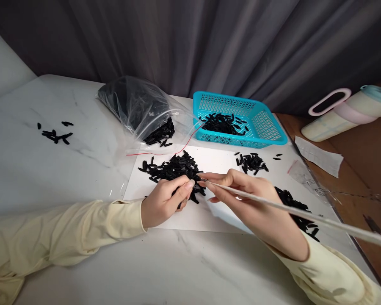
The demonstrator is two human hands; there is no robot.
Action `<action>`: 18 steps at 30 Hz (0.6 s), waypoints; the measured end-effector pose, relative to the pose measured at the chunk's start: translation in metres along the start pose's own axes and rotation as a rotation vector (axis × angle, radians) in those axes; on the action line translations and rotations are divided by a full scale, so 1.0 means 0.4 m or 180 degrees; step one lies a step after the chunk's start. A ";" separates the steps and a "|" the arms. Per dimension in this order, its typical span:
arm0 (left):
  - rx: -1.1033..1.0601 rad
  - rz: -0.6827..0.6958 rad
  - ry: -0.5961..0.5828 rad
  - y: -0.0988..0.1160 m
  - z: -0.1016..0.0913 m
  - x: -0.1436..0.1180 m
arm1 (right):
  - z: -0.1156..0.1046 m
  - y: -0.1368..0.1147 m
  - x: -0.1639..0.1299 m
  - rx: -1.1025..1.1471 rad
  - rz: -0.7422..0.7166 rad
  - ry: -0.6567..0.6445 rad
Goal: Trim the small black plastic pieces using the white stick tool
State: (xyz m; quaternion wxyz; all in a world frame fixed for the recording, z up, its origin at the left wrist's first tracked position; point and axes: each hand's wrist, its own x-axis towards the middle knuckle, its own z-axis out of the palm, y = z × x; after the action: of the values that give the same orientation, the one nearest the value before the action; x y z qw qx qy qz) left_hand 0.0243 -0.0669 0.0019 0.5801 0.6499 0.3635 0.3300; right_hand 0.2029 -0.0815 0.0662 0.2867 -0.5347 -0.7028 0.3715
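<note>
My left hand [167,200] is closed, thumb against fingers. Bits of a small black piece [179,206] show between its curled fingers. My right hand [250,197] pinches the end of a long, thin whitish strand [273,204], a cord or a slim rod, which runs off past the right edge. A small dark tip shows at its end, close to my left thumb; whether it touches anything I cannot tell. Just behind my fingertips, a pile of small, narrow black pieces [174,166] lies on a white sheet [217,159].
Behind the pile lie an open clear zip bag [136,106] of black pieces and a turquoise basket [260,142] holding more. Smaller piles [252,163] lie to the right, and several loose pieces [55,136] at far left. A tumbler [336,116] stands at right beside paper [320,154].
</note>
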 end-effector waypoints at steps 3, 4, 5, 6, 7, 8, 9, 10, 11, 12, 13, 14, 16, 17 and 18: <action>0.0046 0.0005 -0.0004 0.001 0.001 0.000 | -0.024 -0.017 0.004 0.0292 0.0245 -0.0253; 0.0065 -0.0002 -0.0002 0.002 0.001 0.000 | -0.027 -0.018 0.004 0.0336 0.0302 -0.0303; 0.0082 -0.0009 -0.0003 0.002 0.001 0.000 | -0.028 -0.017 0.003 0.0354 0.0358 -0.0333; 0.0097 -0.0013 -0.0003 0.003 0.001 0.001 | -0.027 -0.016 0.003 0.0359 0.0400 -0.0352; 0.0110 -0.0016 -0.0004 0.003 0.001 0.001 | -0.026 -0.014 0.002 0.0366 0.0410 -0.0365; 0.0120 -0.0020 -0.0006 0.004 0.001 0.001 | -0.023 -0.013 0.002 0.0374 0.0401 -0.0386; 0.0124 -0.0019 -0.0009 0.004 0.002 0.002 | -0.021 -0.011 0.002 0.0384 0.0381 -0.0402; 0.0126 -0.0015 -0.0015 0.004 0.002 0.001 | -0.019 -0.010 0.001 0.0402 0.0349 -0.0415; 0.0127 -0.0010 -0.0019 0.004 0.002 0.001 | -0.017 -0.009 0.001 0.0419 0.0317 -0.0416; 0.0126 -0.0005 -0.0022 0.004 0.002 0.001 | -0.015 -0.009 0.001 0.0430 0.0301 -0.0408; 0.0123 0.0004 -0.0026 0.004 0.002 0.001 | -0.013 -0.008 0.001 0.0435 0.0299 -0.0387; 0.0117 0.0014 -0.0028 0.003 0.002 0.000 | -0.012 -0.008 0.000 0.0442 0.0290 -0.0363; 0.0097 0.0031 -0.0031 0.003 0.002 0.000 | -0.010 -0.006 0.000 0.0454 0.0274 -0.0332; 0.0089 0.0035 -0.0032 0.003 0.001 0.000 | -0.009 -0.005 0.000 0.0459 0.0260 -0.0326; 0.0089 0.0039 -0.0032 0.002 0.001 0.000 | -0.009 -0.002 0.000 0.0467 0.0227 -0.0328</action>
State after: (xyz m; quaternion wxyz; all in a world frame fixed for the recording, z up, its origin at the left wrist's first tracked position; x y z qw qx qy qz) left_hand 0.0248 -0.0672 0.0028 0.5708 0.6618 0.3612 0.3251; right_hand 0.2053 -0.0810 0.0690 0.2751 -0.5172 -0.6680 0.4589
